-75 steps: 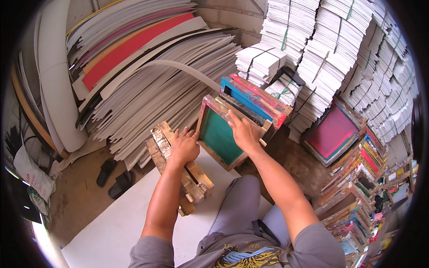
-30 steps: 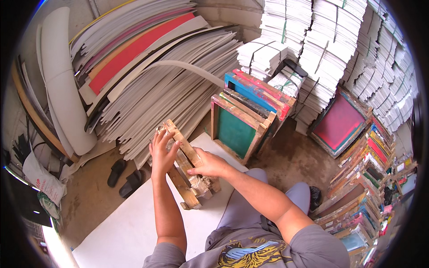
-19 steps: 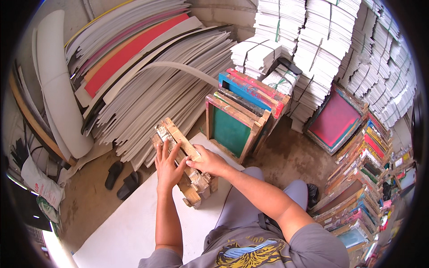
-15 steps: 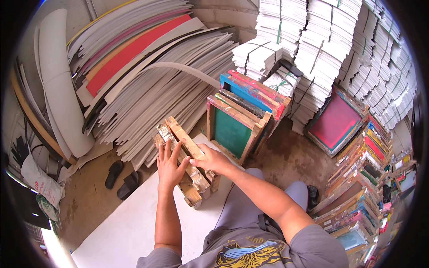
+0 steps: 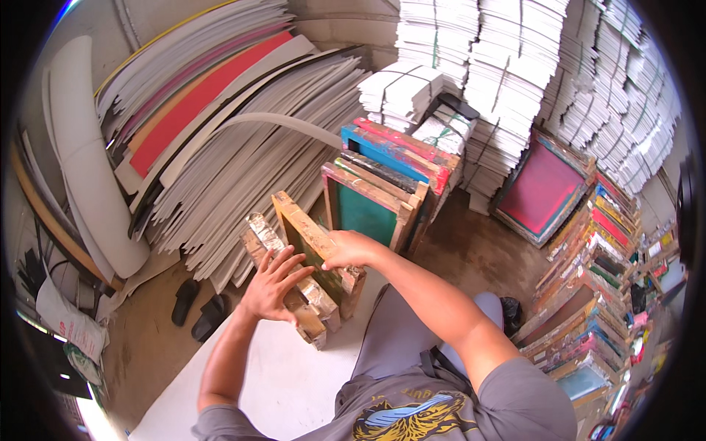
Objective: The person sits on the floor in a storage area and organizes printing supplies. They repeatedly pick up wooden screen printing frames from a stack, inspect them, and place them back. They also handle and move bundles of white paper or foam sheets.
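Observation:
My right hand (image 5: 351, 250) grips the top edge of a wooden screen-printing frame (image 5: 303, 226), which stands on edge and shows a dark mesh face. My left hand (image 5: 273, 288) is open, fingers spread, over other wooden frames (image 5: 312, 332) standing to the left of that one. Silvery tape or foil covers part of one of their edges. Whether the left fingertips touch the wood I cannot tell. Below the frames lies a white board (image 5: 213, 382). Just beyond my right hand stands a frame with green mesh (image 5: 364, 209).
Curved stacked sheets (image 5: 243, 176) fill the far left, with black sandals (image 5: 211, 316) nearer. A blue-edged frame (image 5: 390, 154) and tied white bundles (image 5: 401, 92) stand ahead. A pink-mesh frame (image 5: 540, 192) leans at right, near a row of frames (image 5: 588, 309).
A gap has opened between the frame in my right hand and those to its left. My left hand has lifted and spread its fingers. The whole view has shifted slightly.

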Motion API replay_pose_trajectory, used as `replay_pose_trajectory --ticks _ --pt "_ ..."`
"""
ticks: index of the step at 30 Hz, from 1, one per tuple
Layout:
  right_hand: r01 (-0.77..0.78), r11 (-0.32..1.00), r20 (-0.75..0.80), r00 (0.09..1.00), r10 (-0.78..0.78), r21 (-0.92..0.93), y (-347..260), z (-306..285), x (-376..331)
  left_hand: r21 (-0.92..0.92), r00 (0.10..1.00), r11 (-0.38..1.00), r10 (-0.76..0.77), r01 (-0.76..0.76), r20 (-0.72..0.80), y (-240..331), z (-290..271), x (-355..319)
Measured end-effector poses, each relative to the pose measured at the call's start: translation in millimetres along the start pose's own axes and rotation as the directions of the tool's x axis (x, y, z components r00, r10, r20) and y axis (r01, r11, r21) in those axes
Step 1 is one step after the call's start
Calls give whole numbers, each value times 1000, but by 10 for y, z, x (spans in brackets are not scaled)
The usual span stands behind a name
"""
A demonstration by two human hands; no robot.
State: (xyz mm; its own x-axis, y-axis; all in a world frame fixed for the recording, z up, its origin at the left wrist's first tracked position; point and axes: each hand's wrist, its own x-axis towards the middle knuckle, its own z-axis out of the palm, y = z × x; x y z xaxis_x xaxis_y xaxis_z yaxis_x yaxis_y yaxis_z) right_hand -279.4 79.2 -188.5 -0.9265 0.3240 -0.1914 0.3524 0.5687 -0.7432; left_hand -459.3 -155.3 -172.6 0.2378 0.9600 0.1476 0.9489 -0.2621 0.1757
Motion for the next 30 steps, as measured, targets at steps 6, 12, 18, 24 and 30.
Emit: replay_pose_trajectory --ticks 6,12,18,24,30 --pt "76 997 77 994 -77 19 -21 115 0 93 978 986 124 -141 164 -117 -234 158" --pt "40 989 15 999 -43 139 14 363 -13 129 991 984 113 -122 77 -194 -175 281" --pt "211 961 -21 977 -210 179 175 337 -70 -98 992 988 -116 121 56 -57 -142 827" --pt "-66 977 -591 804 -69 -204 392 -402 0 40 983 985 -167 165 72 -32 -171 1272" --pt "-597 701 -446 789 423 -391 532 -960 393 163 874 896 -440 413 205 -26 -107 1645"
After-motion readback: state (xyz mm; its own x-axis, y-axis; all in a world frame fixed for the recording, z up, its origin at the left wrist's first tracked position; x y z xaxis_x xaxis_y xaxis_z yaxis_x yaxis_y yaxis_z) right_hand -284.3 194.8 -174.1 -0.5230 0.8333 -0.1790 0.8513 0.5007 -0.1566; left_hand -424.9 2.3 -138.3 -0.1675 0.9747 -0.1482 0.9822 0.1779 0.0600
